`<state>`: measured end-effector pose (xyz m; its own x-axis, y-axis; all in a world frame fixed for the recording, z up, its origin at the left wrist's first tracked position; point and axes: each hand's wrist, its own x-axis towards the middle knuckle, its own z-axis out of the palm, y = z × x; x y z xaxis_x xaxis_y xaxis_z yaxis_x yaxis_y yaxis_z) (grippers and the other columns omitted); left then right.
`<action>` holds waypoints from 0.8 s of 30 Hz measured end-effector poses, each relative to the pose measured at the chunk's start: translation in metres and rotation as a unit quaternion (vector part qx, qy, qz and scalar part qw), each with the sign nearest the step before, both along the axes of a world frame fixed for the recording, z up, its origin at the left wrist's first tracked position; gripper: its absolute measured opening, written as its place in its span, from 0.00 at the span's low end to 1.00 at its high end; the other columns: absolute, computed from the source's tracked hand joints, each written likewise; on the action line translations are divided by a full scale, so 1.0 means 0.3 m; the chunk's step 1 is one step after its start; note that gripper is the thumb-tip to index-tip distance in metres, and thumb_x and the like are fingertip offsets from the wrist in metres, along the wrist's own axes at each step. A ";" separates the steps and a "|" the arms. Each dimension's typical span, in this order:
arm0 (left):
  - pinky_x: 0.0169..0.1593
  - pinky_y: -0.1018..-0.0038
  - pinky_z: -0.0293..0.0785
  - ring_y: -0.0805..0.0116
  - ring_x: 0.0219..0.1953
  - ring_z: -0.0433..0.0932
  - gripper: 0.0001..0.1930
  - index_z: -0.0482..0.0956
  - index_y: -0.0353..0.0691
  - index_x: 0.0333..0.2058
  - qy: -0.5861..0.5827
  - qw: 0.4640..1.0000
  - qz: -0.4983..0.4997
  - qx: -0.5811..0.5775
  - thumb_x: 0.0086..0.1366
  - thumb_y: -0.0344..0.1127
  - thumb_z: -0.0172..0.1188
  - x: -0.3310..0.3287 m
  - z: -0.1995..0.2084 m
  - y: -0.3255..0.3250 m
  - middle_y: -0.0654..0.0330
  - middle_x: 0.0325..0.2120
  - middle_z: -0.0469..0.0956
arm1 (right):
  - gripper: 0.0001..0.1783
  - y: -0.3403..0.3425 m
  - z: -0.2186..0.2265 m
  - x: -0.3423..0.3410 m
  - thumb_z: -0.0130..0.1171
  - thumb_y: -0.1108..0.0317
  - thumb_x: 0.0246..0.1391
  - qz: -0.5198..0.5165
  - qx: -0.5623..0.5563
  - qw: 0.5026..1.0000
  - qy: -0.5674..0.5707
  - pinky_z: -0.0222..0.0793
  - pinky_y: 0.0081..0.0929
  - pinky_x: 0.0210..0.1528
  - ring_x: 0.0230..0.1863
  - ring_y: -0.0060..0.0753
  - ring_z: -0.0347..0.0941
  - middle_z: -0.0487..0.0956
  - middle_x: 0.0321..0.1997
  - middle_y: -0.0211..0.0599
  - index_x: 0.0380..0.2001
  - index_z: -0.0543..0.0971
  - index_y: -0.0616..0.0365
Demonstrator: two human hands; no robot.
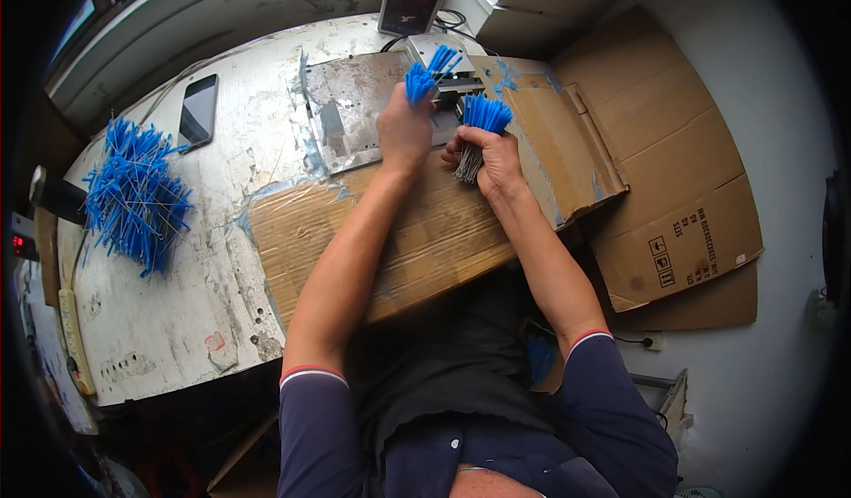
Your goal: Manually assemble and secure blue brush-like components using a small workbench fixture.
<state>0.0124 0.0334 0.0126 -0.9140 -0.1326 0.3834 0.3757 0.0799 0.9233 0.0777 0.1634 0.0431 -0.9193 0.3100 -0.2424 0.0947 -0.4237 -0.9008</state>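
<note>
My left hand (407, 132), a little blurred, is closed around a small bunch of thin blue-ended sticks (420, 83) whose blue ends point up and away from me. A few of the sticks fan out toward the small machine (457, 82) just behind. In my right hand (495, 154) is a thicker bundle of blue-ended sticks (486, 113), held upright, with thin silver wire ends showing below the fingers. The two hands are close together but apart, over the far edge of the taped cardboard. A large loose pile of the same sticks (137, 198) lies at the left.
Taped cardboard (381, 250) covers the near edge of the worn white table (213, 276). A metal plate (355, 112) lies beyond it, and a phone (199, 110) is near the pile. A display box with red digits (411, 1) stands at the back. Cardboard sheets (665, 161) lean at right.
</note>
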 end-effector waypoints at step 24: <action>0.25 0.75 0.77 0.72 0.26 0.85 0.08 0.74 0.37 0.43 -0.030 0.999 0.020 0.018 0.75 0.36 0.56 -0.014 -0.015 -0.016 0.59 0.34 0.85 | 0.08 0.077 -0.031 -0.014 0.70 0.80 0.44 0.021 0.186 0.981 0.045 0.70 0.21 0.24 0.23 0.22 0.75 0.81 0.28 0.31 0.30 0.81 0.62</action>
